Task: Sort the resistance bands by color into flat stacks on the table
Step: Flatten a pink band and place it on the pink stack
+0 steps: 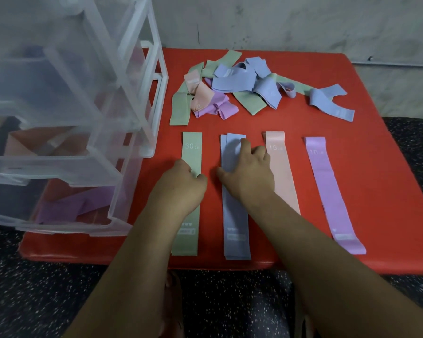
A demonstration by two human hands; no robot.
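Four flat rows of bands lie side by side on the red table [376, 167]: a green band [191, 152], a blue stack [236, 215], a pink band [282, 167] and a purple band [327, 186]. My left hand [181, 184] rests curled on the green band's middle. My right hand [249, 172] lies spread, palm down, on the blue stack, whose top band sits slightly askew. A tangled pile of bands in mixed colours [235, 86] lies at the table's far side, with one blue band [330, 101] apart at its right.
A clear plastic drawer unit [71, 118] stands on the table's left, its drawers holding pink and purple bands. A grey wall [303, 20] backs the table. Dark speckled floor [34, 289] shows below the front edge.
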